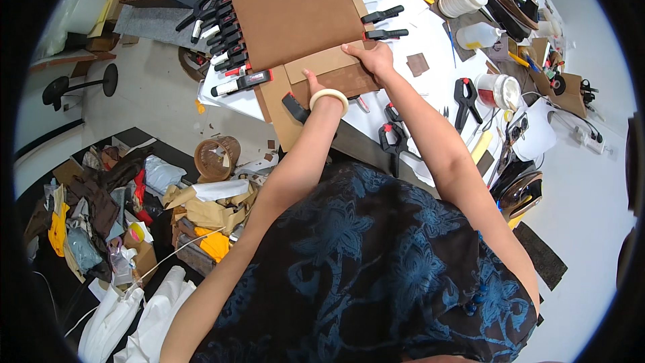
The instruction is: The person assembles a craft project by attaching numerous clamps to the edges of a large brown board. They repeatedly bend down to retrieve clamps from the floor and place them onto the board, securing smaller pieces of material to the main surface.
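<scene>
A large brown leather-like panel [299, 10] lies on the white-covered table, with spring clamps along its left, top and right sides. Across its near end is a stiff tan strip [322, 62], with a darker brown band [346, 82] below it. My right hand [375, 62] closes on the strip's right end, thumb on top and fingers mostly hidden. My left hand [321, 89], below a pale bangle [329, 97], has its thumb against the strip's lower edge; its other fingers are hidden under the work. A black clamp [295, 107] sits just left of my left wrist.
Loose black clamps [465, 102] and another clamp [393, 142] lie near my right forearm. White tubs [497, 91], a clear bottle [478, 36] and tools crowd the table's right side. On the floor at left are a round bin [217, 158] and heaped scraps [208, 212].
</scene>
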### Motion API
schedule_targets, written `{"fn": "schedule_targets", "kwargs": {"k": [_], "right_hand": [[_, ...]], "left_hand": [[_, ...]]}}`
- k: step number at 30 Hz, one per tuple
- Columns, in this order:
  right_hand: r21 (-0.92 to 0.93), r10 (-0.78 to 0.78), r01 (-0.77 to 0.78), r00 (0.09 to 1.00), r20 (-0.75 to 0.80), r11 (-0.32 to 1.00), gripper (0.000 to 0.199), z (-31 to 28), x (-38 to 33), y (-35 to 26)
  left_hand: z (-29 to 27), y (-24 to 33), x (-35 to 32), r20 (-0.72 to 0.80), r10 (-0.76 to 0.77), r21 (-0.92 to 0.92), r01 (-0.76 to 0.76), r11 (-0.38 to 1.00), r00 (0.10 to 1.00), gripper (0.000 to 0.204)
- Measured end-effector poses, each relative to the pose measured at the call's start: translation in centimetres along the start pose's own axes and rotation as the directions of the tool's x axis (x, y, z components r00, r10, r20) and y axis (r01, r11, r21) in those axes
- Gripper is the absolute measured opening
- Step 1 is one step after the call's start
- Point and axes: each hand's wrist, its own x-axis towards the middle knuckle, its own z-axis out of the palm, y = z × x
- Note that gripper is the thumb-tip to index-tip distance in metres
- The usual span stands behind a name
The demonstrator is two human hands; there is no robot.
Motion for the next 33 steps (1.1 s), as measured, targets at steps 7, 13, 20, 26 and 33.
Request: {"fn": "schedule_targets", "kwargs": {"k": [7,13,20,26,33], "right_hand": [[0.005,0.005,-0.005,1.000,0.014,1.000,0.067,0.0,-0.6,-0.6],[0.042,-0.009,0.006,0.998,0.065,0.999,0.072,-0.2,-0.1,-0.1],[-0.464,-0.406,0.207,0.830,-0.383,0.861,0.066,2.2,-3.1,0.6],[-0.395,-0.495,0.373,0.824,-0.276,0.840,0.052,2.6,-2.3,3.0],[-0.373,-0.391,0.308,0.905,-0.171,0.875,0.056,2.3,-3.1,0.9]], "left_hand": [[0.6,-0.2,-0.6,0.037,0.010,-0.070,-0.008,0.998,0.999,0.093],[-1.1,-0.3,2.1,-0.017,-0.018,-0.003,0.018,1.000,1.000,0.096],[-1.6,-0.6,3.3,-0.073,0.008,0.047,-0.004,0.999,0.997,0.104],[-1.7,-0.8,3.9,-0.107,0.012,0.068,-0.005,0.998,0.994,0.099],[-2.2,-0.5,4.7,-0.077,0.020,0.042,-0.017,0.999,0.997,0.094]]}}
